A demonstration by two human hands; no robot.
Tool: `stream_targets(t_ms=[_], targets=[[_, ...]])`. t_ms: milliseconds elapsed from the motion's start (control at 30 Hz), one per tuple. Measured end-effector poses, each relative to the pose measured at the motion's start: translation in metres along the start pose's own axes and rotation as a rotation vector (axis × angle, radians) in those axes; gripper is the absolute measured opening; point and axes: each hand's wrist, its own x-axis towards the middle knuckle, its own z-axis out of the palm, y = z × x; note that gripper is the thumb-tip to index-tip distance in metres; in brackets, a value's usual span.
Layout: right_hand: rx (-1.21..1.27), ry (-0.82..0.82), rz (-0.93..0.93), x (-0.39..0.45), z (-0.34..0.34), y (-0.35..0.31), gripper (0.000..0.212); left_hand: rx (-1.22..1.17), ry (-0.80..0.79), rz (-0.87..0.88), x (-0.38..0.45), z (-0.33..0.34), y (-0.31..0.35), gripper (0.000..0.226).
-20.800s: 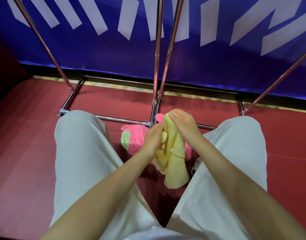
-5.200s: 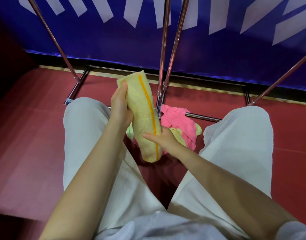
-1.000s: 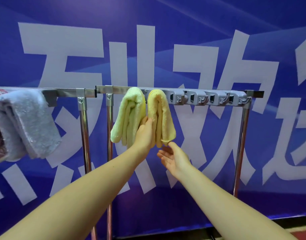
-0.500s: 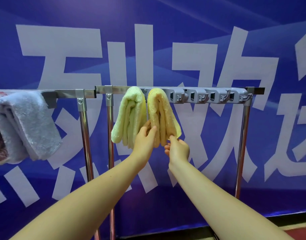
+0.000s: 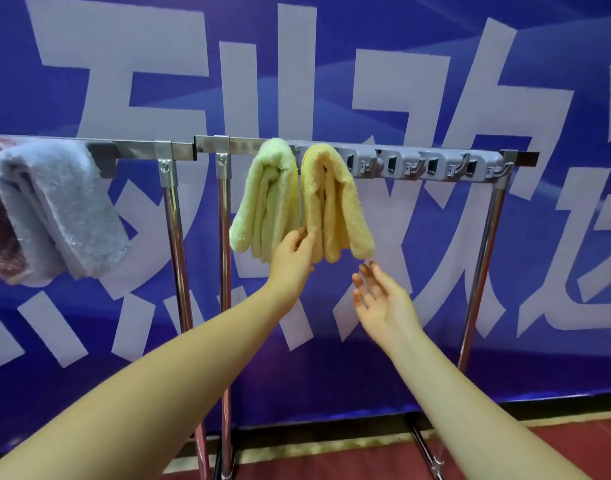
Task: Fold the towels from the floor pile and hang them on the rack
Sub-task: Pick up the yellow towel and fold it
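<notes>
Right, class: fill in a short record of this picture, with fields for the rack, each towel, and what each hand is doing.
rack: metal rack with a grey hook strip along its top bar
yellow towel: folded yellow towel draped over the bar
green towel: pale green towel hangs beside it, on its left
other rack: grey towel draped at far left
left hand: left hand touches the yellow towel's lower edge
right hand: right hand open, palm up, below the towel, apart from it

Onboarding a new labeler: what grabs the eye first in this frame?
Two folded towels draped side by side over the rack bar: a pale green towel and, to its right, a yellow towel. The left hand touches the yellow towel's lower edge, while the right hand hovers open just below it. A grey towel hangs on the neighbouring rack at far left, against a blue banner with large pale characters.
</notes>
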Motion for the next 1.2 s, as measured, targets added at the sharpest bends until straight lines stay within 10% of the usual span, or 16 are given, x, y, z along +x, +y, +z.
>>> stream_targets(t_ms=[267, 533, 800, 1200], targets=[[-0.794, 0.210, 0.227, -0.066, -0.079, 0.105, 0.010, 0.191, -0.063, -0.310, -0.105, -0.058, -0.091, 0.024], [-1.462, -0.186, 0.548, -0.163, -0.211, 0.288, 0.023, 0.398, -0.032, -0.777, -0.275, -0.158, -0.257, 0.028], [-1.646, -0.219, 0.912, -0.200, -0.278, 0.390, 0.018, 0.384, 0.006, -1.059, -0.367, -0.204, -0.364, 0.032], [-2.079, -0.069, 0.925, -0.184, -0.380, 0.453, 0.051, 0.371, -0.151, -1.353, -0.428, -0.170, -0.476, 0.028]])
